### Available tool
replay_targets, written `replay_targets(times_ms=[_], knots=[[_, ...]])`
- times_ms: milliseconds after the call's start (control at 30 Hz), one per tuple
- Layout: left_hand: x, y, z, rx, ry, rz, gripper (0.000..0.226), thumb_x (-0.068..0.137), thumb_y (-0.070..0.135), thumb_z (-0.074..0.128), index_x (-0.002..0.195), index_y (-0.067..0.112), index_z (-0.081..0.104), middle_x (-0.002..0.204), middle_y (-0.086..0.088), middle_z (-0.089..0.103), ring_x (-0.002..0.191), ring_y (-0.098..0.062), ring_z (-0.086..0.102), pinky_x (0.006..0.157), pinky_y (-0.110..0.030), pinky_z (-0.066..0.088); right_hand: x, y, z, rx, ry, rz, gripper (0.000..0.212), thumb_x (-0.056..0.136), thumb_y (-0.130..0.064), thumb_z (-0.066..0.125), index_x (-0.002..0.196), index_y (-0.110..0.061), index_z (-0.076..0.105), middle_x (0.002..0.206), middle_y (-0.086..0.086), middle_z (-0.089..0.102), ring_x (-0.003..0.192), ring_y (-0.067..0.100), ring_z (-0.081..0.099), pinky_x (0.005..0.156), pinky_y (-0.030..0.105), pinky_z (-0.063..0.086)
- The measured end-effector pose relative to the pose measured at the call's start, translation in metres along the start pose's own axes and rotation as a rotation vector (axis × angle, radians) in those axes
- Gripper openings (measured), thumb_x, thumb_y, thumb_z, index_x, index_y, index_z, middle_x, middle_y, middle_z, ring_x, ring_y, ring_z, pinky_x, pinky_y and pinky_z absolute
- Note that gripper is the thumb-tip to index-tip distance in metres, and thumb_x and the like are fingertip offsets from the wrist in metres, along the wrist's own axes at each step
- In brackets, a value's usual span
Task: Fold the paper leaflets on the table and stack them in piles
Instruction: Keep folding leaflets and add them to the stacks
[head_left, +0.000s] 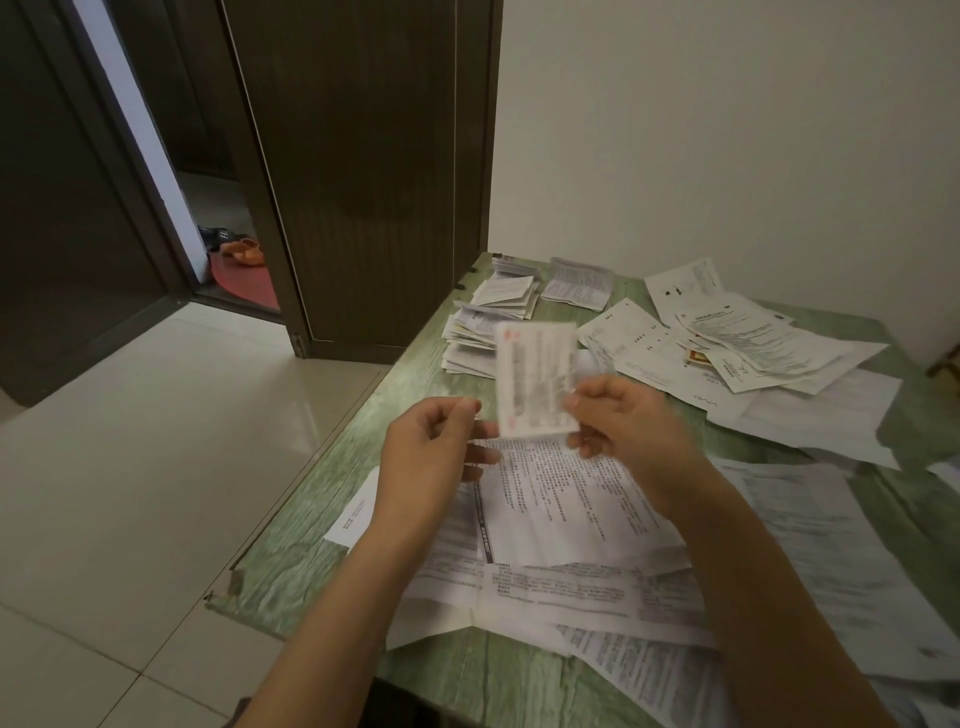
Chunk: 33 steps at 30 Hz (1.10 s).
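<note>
Both hands hover above a green, marble-patterned surface (322, 525), close together with a folded leaflet (537, 379) between them. The right hand (623, 421) pinches the leaflet at its lower right edge between thumb and fingers, so that it stands upright in the air, printed face toward the camera and blurred, with a red mark at its upper left corner. The left hand (431, 452) sits just beside the leaflet's lower left corner with its fingers curled; I cannot tell whether its fingertips touch or grip the paper. Directly under the hands lie several unfolded sheets (561, 499), overlapping and covered in dense print, spreading toward the near edge and to the right. At the far left corner of the surface stand the piles of folded leaflets: a thick stack (470, 343) partly hidden behind the held leaflet, a second stack (506, 293) just beyond it, and a smaller pile (576, 285) to its right near the wall. Further right, a loose heap of open sheets (753, 343) lies fanned out, well apart from the stacks. Left of the surface are pale floor tiles (156, 441) and a dark wooden door (363, 182). Beyond the doorway, an orange pair of slippers (243, 252) lies by a red mat (247, 283).
</note>
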<state>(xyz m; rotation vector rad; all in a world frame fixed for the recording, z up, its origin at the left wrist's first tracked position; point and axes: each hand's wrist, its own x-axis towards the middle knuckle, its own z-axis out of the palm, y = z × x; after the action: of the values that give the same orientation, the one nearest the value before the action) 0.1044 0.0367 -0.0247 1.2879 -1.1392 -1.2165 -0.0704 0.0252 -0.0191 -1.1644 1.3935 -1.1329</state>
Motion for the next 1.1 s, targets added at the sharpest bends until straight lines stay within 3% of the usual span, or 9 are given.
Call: replay_targets(times_ms=[133,233,367,533,633,733,867,933,1100], knots=[[0.001,0.0,0.001,0.032,-0.005,-0.008,0.017,0.096,0.015,0.048,0.09,0.017,0.064,0.076,0.001,0.072,0.061,-0.009,0.065,0.06,-0.021,0.054,0.018,0.004,-0.034,0.232,0.371,-0.033,0.014,0.091,-0.01,0.056,0.105,-0.009,0.06,0.083,0.005,0.065,0.063,0.01,0.055,0.058,0.02,0.048],[0.003,0.001,0.002,0.068,0.002,0.011,0.019,0.094,0.009,0.05,0.086,0.018,0.064,0.072,0.004,0.071,0.059,-0.006,0.065,0.06,-0.021,0.053,0.043,0.017,-0.051,0.073,0.576,0.038,0.02,0.093,-0.011,0.055,0.111,-0.015,0.06,0.08,0.005,0.06,0.057,0.009,0.049,0.044,0.014,0.042],[0.005,-0.001,0.004,0.102,0.001,0.03,0.019,0.094,0.007,0.05,0.087,0.017,0.064,0.071,0.005,0.07,0.058,-0.003,0.063,0.056,-0.016,0.05,0.062,0.033,-0.044,-0.415,0.542,-0.048,0.024,0.094,-0.01,0.051,0.117,-0.015,0.056,0.09,0.008,0.059,0.059,0.012,0.049,0.05,0.022,0.038],[0.01,-0.004,0.007,0.118,0.008,0.038,0.018,0.094,0.006,0.05,0.09,0.014,0.065,0.07,0.005,0.069,0.055,-0.001,0.062,0.053,-0.013,0.049,0.066,0.045,-0.029,-0.842,0.5,-0.111,0.028,0.093,-0.017,0.05,0.12,-0.017,0.06,0.115,0.01,0.059,0.088,0.023,0.06,0.069,0.025,0.04],[0.013,-0.006,0.01,0.18,0.013,0.048,0.018,0.094,0.009,0.05,0.088,0.019,0.064,0.076,0.008,0.068,0.063,0.001,0.062,0.055,-0.011,0.046,0.066,0.045,-0.027,-0.845,0.47,-0.12,0.029,0.093,-0.02,0.054,0.121,-0.017,0.06,0.123,0.011,0.053,0.093,0.022,0.06,0.073,0.025,0.042],[0.013,-0.011,0.012,0.438,-0.022,0.155,0.012,0.094,0.019,0.053,0.094,0.027,0.062,0.092,0.017,0.063,0.085,0.004,0.056,0.066,-0.005,0.038,0.066,0.045,-0.03,-0.81,0.447,-0.129,0.028,0.092,-0.02,0.055,0.119,-0.015,0.062,0.125,0.011,0.052,0.096,0.021,0.059,0.077,0.024,0.043],[0.011,-0.017,0.016,0.821,-0.022,0.262,0.027,0.092,0.032,0.055,0.118,0.025,0.059,0.123,0.008,0.055,0.121,-0.012,0.035,0.092,-0.02,0.026,0.062,0.04,-0.038,-0.683,0.464,-0.166,0.023,0.092,-0.016,0.055,0.112,-0.013,0.066,0.119,0.013,0.058,0.101,0.02,0.058,0.081,0.021,0.039],[0.011,-0.017,0.016,0.9,0.017,0.206,0.04,0.091,0.038,0.055,0.128,0.024,0.051,0.133,0.004,0.048,0.126,-0.017,0.025,0.099,-0.027,0.023,0.057,0.035,-0.042,-0.655,0.487,-0.189,0.023,0.092,-0.011,0.053,0.109,-0.01,0.067,0.115,0.012,0.061,0.1,0.019,0.058,0.079,0.02,0.038],[0.007,-0.019,0.018,0.947,-0.008,0.056,0.066,0.084,0.05,0.059,0.139,0.024,0.034,0.141,-0.001,0.04,0.131,-0.025,0.025,0.103,-0.035,0.025,0.045,0.031,-0.052,-0.618,0.428,-0.13,0.023,0.09,-0.005,0.049,0.106,-0.005,0.067,0.103,0.01,0.066,0.084,0.015,0.055,0.064,0.017,0.037]])
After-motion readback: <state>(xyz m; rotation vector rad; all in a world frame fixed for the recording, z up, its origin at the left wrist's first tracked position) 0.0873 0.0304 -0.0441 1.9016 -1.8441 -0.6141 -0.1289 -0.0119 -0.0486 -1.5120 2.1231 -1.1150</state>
